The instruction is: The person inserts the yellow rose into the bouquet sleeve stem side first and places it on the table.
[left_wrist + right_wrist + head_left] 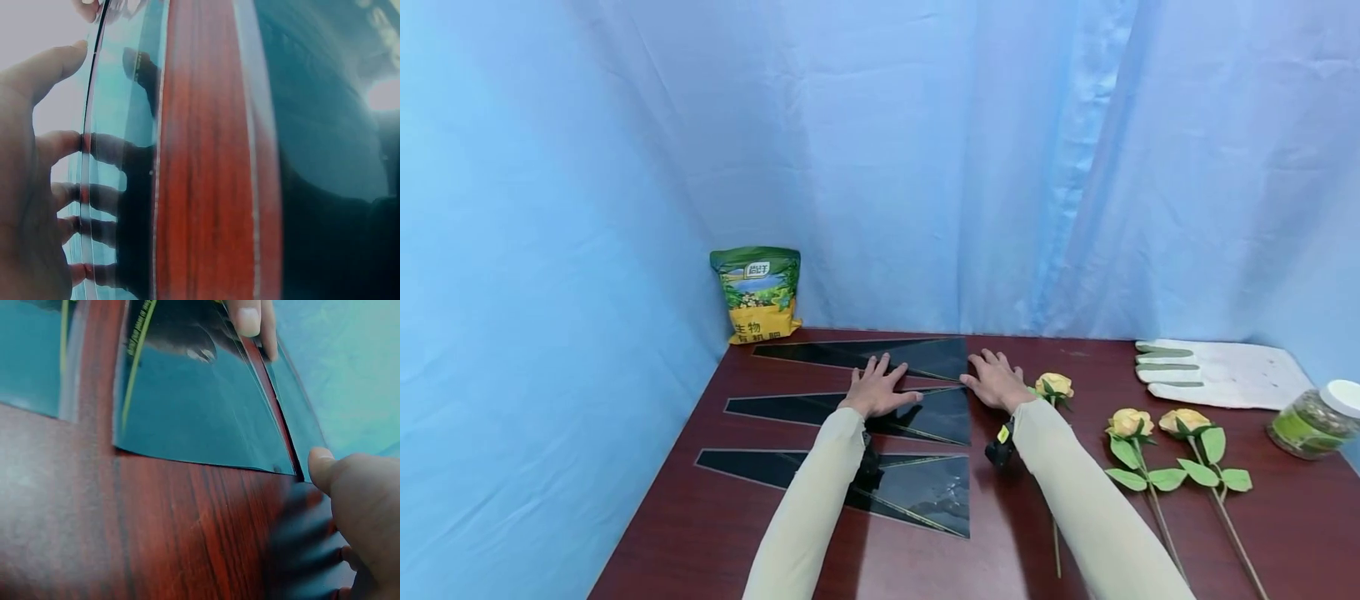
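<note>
Three dark, glossy tapered flower sleeves lie flat one behind another, wide ends to the right: a far sleeve [820,352], a middle sleeve [797,406] and a near sleeve [925,487]. My left hand [877,392] reaches over the middle sleeve, fingers spread, fingertips at the far sleeve's near edge. In the left wrist view, the fingers of the left hand [25,175] touch down along a sleeve edge and mirror in its shiny film. My right hand [996,382] rests beside the far sleeve's wide end. In the right wrist view, the thumb of the right hand [369,494] meets that sleeve's corner.
A yellow artificial rose [1054,385] lies close by my right hand, partly behind the sleeve. Two more roses, a white glove [1247,375] and a lidded jar [1311,423] are further right. A green and yellow fertilizer bag [760,296] stands at the back left against blue curtains.
</note>
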{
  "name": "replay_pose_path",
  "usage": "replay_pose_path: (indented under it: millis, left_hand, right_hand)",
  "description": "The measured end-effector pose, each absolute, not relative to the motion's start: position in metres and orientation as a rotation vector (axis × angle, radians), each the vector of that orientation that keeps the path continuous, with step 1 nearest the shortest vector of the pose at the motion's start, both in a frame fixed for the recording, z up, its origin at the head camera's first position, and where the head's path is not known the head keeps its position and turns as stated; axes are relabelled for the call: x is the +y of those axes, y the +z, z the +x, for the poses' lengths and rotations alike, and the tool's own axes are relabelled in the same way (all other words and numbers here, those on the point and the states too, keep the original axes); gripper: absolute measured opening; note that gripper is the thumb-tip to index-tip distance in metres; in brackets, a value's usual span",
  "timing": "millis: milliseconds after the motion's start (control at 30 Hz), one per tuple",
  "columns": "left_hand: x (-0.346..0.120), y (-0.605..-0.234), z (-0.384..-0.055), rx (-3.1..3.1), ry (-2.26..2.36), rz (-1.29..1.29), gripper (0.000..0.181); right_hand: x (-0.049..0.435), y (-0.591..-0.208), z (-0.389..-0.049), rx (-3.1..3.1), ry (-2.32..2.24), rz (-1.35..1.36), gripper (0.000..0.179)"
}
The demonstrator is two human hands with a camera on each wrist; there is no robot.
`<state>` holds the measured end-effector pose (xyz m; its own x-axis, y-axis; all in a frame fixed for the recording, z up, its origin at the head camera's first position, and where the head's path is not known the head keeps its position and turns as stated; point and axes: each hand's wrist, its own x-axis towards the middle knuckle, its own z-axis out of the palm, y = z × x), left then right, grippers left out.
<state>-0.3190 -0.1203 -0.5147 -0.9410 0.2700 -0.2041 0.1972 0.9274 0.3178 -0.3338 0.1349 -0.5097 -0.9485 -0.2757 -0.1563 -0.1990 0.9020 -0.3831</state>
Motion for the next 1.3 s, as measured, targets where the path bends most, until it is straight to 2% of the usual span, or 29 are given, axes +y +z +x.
replay_pose_path:
  millis: [400, 767, 1033, 1300]
  left_hand:
    - [-0.12, -0.514, -0.318, 2.834, 0.4, 0.352, 0.076]
    - [-0.118, -0.512, -0.321, 2.818, 0.39, 0.323, 0.077]
    - [-0.117, -0.509, -0.32, 2.815, 0.408, 0.325, 0.078]
    - [-0.12, -0.505, -0.321, 2.764, 0.451, 0.321, 0.076]
  right_hand:
    - [0.128, -0.519, -0.347, 2.903, -0.526, -0.223, 0.062]
    - [0.115, -0.528, -0.353, 2.931, -0.692, -0.131, 0.063]
    - [0.111, -0.52, -0.354, 2.835, -0.942, -0.175, 0.062]
    - [0.105, -0.509, -0.356, 2.52, -1.49, -0.128, 0.072]
